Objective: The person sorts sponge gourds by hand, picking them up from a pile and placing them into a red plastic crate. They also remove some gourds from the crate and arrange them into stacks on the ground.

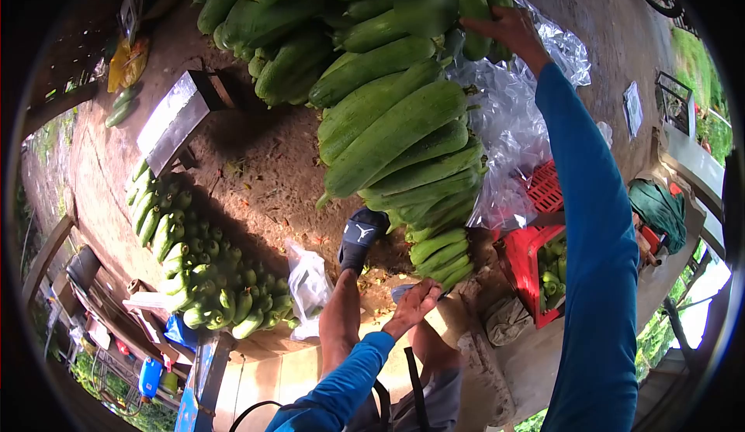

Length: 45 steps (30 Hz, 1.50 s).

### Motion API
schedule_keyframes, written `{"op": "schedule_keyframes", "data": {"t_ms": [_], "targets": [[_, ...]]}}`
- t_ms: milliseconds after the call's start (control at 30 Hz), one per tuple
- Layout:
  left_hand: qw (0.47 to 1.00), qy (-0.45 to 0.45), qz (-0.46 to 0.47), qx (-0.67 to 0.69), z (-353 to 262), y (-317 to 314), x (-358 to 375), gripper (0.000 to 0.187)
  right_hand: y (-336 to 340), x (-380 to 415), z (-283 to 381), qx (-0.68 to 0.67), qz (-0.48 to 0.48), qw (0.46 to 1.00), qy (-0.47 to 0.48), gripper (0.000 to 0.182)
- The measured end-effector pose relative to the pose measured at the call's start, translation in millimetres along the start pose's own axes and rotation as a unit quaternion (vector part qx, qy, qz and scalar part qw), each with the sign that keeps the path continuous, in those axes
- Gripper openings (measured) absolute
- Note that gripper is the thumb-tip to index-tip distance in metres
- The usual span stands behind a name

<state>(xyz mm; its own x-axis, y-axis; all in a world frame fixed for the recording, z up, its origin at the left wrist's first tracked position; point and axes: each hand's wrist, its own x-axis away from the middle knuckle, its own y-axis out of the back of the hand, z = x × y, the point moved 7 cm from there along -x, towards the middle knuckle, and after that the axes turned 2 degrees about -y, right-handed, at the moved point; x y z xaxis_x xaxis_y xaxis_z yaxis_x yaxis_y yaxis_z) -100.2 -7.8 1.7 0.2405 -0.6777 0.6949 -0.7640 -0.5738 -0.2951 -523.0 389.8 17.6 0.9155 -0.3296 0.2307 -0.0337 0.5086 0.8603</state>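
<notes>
The right hand (508, 30) reaches over the upper end of the long pile of green gourds (396, 126), its fingers partly spread against them; whether they grip one I cannot tell. The pile runs down the middle of the dirt floor (256, 160), beside crumpled clear plastic (504, 114). Near its lower end, the left hand (417, 305) has bent fingers by a small bluish thing (400, 292); whether they hold it is unclear. A red crate (521, 265) stands to the right.
</notes>
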Motion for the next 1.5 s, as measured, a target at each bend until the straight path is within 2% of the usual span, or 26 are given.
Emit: {"op": "schedule_keyframes", "data": {"t_ms": [133, 200, 233, 300, 333, 367, 433, 500, 567, 633, 700, 733, 767, 833, 867, 900, 933, 1067, 1100, 1133, 1167, 1233, 1300, 1367, 1433, 1500], "targets": [[1.0, 0.005, 0.002, 0.0, -2, -4, 3, 0.036, -19, -26, -10, 0.004, 0.022, 1.0, 0.013, 0.06], [1.0, -0.012, 0.003, 0.005, -2, -5, 3, 0.035, -44, -26, -11, -0.176, 0.096, 0.977, 0.071, 0.053], [1.0, -0.008, 0.006, 0.002, 0, -5, 3, 0.035, -49, -19, -12, -0.179, 0.095, 0.977, 0.066, 0.053], [1.0, -0.009, 0.005, -0.013, 3, -4, 2, 0.035, -61, -5, -25, -0.212, 0.079, 0.974, -0.028, 0.047], [0.999, 0.019, 0.021, 0.033, 11, -8, 2, 0.034, -68, 3, -29, -0.229, 0.128, 0.964, -0.049, 0.047], [0.999, 0.022, 0.024, 0.033, 13, -10, 3, 0.034, -68, 15, -33, -0.229, 0.128, 0.963, -0.054, 0.047], [0.999, 0.012, 0.016, 0.035, 14, -10, 0, 0.034, -74, 41, -56, -0.378, 0.1, 0.917, -0.076, 0.042], [0.999, 0.004, 0.021, 0.036, 15, -13, -3, 0.032, -79, 88, -80, -0.459, 0.026, 0.864, -0.205, 0.04], [0.998, 0.02, 0.034, 0.057, 19, -16, -1, 0.03, -81, 139, -86, -0.491, 0.058, 0.847, -0.194, 0.036], [0.998, 0.024, 0.032, 0.054, 20, -19, -3, 0.029, -74, 193, -82, -0.501, 0.05, 0.852, -0.144, 0.034], [1.0, 0.014, 0.019, 0.007, 7, -15, -2, 0.028, -66, 247, -80, -0.464, 0.033, 0.858, -0.217, 0.031], [0.999, 0.011, 0.014, 0.043, 13, -18, 1, 0.029, -63, 277, -76, -0.47, 0.02, 0.851, -0.235, 0.03], [0.995, 0.047, 0.059, 0.067, 11, -21, 3, 0.042, -59, 307, -75, -0.473, 0.001, 0.843, -0.257, 0.029], [0.998, 0.025, 0.06, 0.026, -12, -22, 5, 0.043, -54, 368, -66, -0.517, -0.043, 0.816, -0.254, 0.021], [0.996, 0.054, 0.072, 0.013, -4, -25, 7, 0.043, -68, 401, -69, -0.528, -0.02, 0.794, -0.302, 0.019], [0.994, 0.08, 0.08, -0.002, 4, -28, 5, 0.043, -54, 424, -54, -0.502, -0.036, 0.81, -0.302, 0.018], [0.997, 0.037, 0.066, -0.008, -9, -31, 4, 0.029, -57, 454, -54, -0.487, -0.047, 0.813, -0.316, 0.017], [0.984, -0.028, 0.039, -0.174, -32, -42, -8, 0.023, -55, 543, -55, -0.523, -0.043, 0.764, -0.375, 0.019], [0.984, -0.01, 0.01, -0.178, -52, -53, -17, 0.02, -48, 559, -62, -0.511, -0.078, 0.772, -0.369, 0.017], [0.972, -0.049, -0.002, -0.23, -60, -60, -27, 0.019, -38, 572, -67, -0.499, -0.11, 0.778, -0.365, 0.016], [0.956, -0.091, -0.014, -0.28, -69, -69, -40, 0.017, -20, 583, -79, -0.441, -0.136, 0.817, -0.346, 0.015], [0.933, -0.178, -0.01, -0.312, -121, -112, -61, 0.015, 8, 600, -113, -0.461, -0.177, 0.802, -0.336, 0.015], [0.864, -0.375, 0.03, -0.334, -168, -168, -81, 0.011, 35, 609, -164, -0.372, -0.257, 0.819, -0.354, 0.017], [0.804, -0.46, 0.06, -0.372, -194, -223, -102, 0.013, 44, 615, -235, -0.314, -0.327, 0.79, -0.413, 0.024], [0.749, -0.485, 0.084, -0.443, -200, -271, -126, 0.012, 31, 613, -313, -0.088, -0.335, 0.839, -0.42, 0.04], [0.698, -0.479, 0.093, -0.524, -172, -288, -158, 0.019, 14, 606, -370, -0.057, -0.253, 0.847, -0.465, 0.063]]}}
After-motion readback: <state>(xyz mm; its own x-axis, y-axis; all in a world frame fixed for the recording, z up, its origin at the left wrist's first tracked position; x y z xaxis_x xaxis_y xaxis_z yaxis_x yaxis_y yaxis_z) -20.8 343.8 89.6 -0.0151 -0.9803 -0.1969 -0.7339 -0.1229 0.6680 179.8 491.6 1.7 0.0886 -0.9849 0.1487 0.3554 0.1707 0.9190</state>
